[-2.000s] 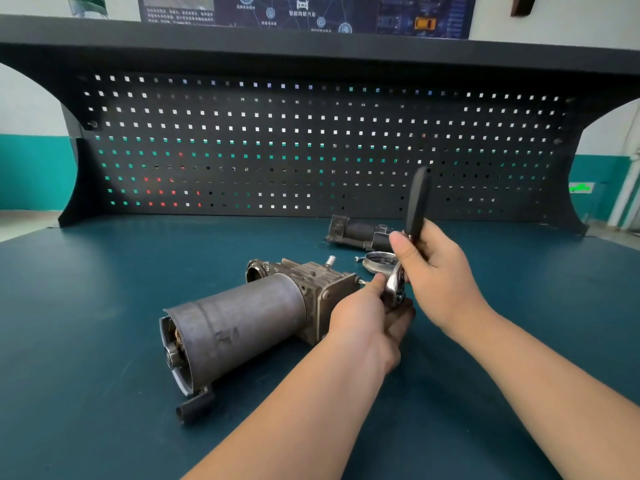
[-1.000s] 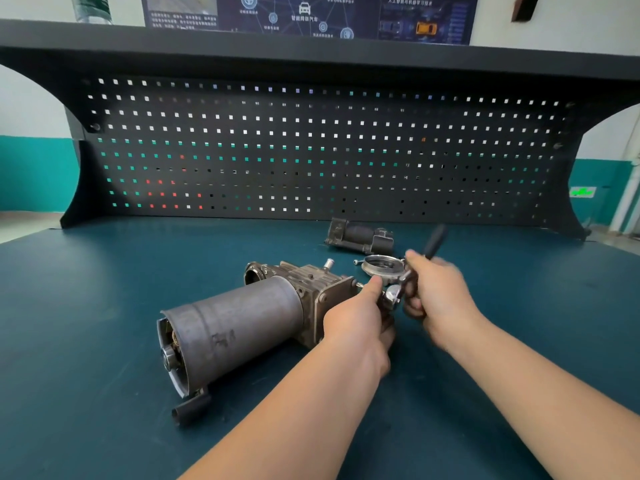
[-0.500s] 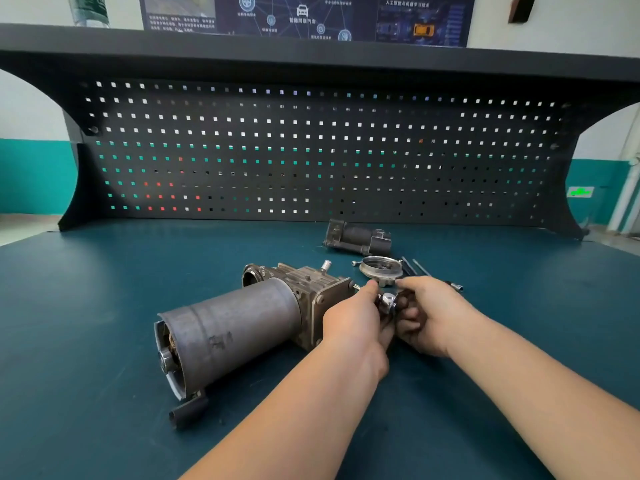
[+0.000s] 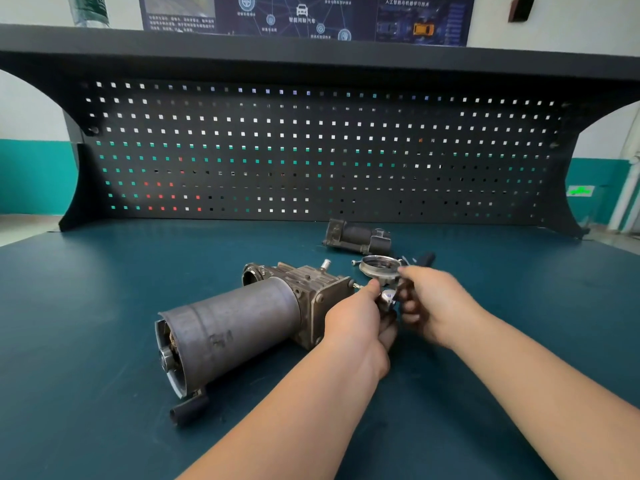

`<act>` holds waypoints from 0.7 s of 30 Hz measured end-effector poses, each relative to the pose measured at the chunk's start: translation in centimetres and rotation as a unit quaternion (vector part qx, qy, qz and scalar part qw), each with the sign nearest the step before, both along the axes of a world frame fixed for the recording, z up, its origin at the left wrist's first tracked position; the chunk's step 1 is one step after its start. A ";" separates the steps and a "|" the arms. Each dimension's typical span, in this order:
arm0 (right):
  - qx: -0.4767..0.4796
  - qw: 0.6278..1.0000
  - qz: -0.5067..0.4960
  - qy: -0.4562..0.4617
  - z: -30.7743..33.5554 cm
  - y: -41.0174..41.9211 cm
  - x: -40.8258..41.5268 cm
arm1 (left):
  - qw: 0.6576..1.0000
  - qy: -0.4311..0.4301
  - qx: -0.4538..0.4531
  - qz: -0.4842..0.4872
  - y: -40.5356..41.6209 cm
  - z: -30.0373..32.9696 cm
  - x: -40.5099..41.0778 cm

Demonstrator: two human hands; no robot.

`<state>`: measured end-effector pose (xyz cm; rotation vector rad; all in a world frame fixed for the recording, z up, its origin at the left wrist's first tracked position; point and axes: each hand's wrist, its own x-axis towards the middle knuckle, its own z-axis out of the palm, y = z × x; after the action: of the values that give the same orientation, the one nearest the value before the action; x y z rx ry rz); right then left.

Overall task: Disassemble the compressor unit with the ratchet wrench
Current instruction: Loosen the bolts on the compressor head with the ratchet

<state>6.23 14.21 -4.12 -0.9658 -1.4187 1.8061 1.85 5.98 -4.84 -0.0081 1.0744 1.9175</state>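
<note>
Both hands meet at the right end of the compressor unit [image 4: 242,323], which lies on its side on the teal bench [image 4: 104,306], its dark cylindrical motor can pointing toward the viewer's left. My left hand [image 4: 356,323] has thumb and fingers curled round the shiny head of the ratchet wrench [image 4: 388,296], steadying it where it meets a fastener on the ribbed grey housing. My right hand [image 4: 436,303] is wrapped round the wrench handle, whose black tip [image 4: 426,258] pokes out beyond the knuckles. The socket itself is hidden behind the fingers, so whether it sits fully on the bolt head cannot be told.

To do this step well, I would press the head square onto the fastener with the left hand, swing the handle in short arcs with the right, and keep the unit from rolling on its round can.

Just behind the hands rests a round metal ring part [image 4: 379,266]; farther back lies a smaller dark component [image 4: 356,235] near the black pegboard [image 4: 311,150].

Above the shelf a blue poster [image 4: 304,15] shows car icons and Chinese text too small to read surely. A green-labelled bottle [image 4: 88,8] stands at the upper left, its lettering cut off.
</note>
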 end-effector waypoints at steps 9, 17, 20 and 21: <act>0.486 0.872 -0.030 0.046 0.6 -1.1 0.9 | 0.999 0.037 -0.026 0.020 0.0 -0.4 0.2; 0.282 0.957 -0.067 -0.016 0.7 -0.7 0.2 | 0.999 0.028 -0.020 0.014 0.1 -0.3 0.1; -0.061 0.998 0.011 0.010 0.2 0.2 0.4 | 0.999 0.033 -0.018 0.031 0.1 -0.2 0.2; -0.100 0.995 0.019 0.021 0.2 0.1 0.4 | 0.998 0.037 -0.022 0.034 0.1 -0.2 0.2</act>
<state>6.61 14.31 -3.97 -0.9992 -1.2548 2.0151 2.08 6.07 -5.02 0.0022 1.1799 1.9673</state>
